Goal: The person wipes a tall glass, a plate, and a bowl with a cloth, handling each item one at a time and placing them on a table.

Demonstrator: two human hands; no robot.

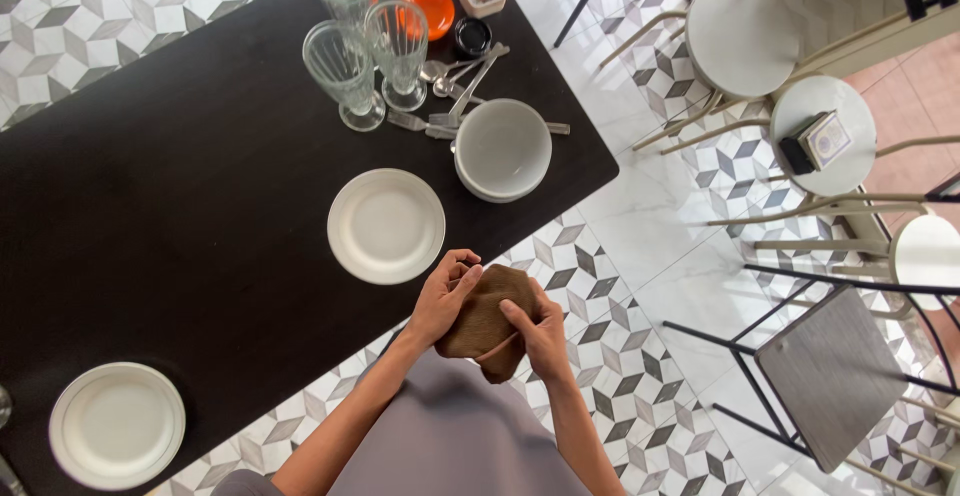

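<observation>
Both my hands hold a brown folded cloth (484, 318) in front of my body, just off the edge of the black table (180, 206). My left hand (443, 296) grips its left side with the thumb curled over the top. My right hand (538, 334) clasps the right side, fingers laid across the cloth. A white plate (386, 225) lies on the table just above my hands.
A second white plate (117, 424) sits at the near left corner. Stacked white bowls (502, 148), three tall glasses (366, 41), spoons (462, 74), an orange lid (430, 8) and small jars stand at the far end. Round stools (741, 34) and a chair (830, 376) stand on the patterned floor at right.
</observation>
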